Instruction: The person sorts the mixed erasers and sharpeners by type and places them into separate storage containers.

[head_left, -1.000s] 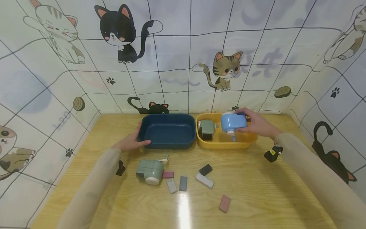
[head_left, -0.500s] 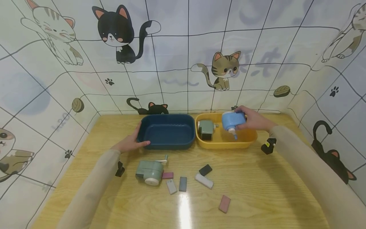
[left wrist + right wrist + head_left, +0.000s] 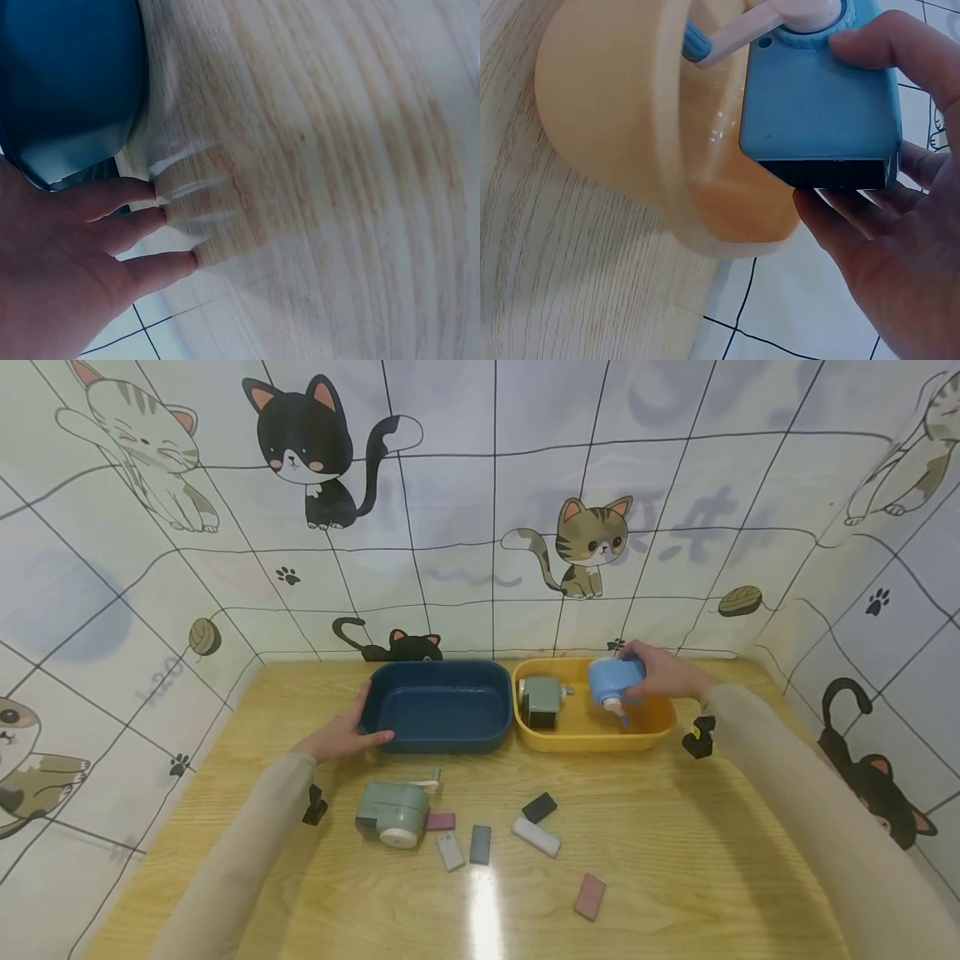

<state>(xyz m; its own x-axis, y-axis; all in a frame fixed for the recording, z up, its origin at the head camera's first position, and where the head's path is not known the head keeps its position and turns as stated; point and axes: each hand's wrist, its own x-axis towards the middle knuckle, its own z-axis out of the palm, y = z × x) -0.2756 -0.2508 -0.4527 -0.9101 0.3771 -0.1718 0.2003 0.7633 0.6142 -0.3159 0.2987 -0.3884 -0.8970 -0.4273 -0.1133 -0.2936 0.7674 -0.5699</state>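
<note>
My right hand grips a light blue crank pencil sharpener over the right part of the yellow bin. Its white crank arm with a blue knob points down toward the bin's front wall. A green crank pencil sharpener sits in the bin's left part. My left hand rests against the left end of the dark blue bin, its thumb along the front corner. In the left wrist view, several fingers of it stretch out beside that bin. Whether the blue sharpener touches the yellow bin's floor is hidden.
Another green crank pencil sharpener stands on the wooden table in front of the dark blue bin. Several small eraser-like blocks lie scattered near it, among them a white one, a black one and a pink one.
My right hand has shifted the blue sharpener slightly right and lower into the yellow bin, with its crank swinging right. The left hand keeps its place at the dark blue bin.
</note>
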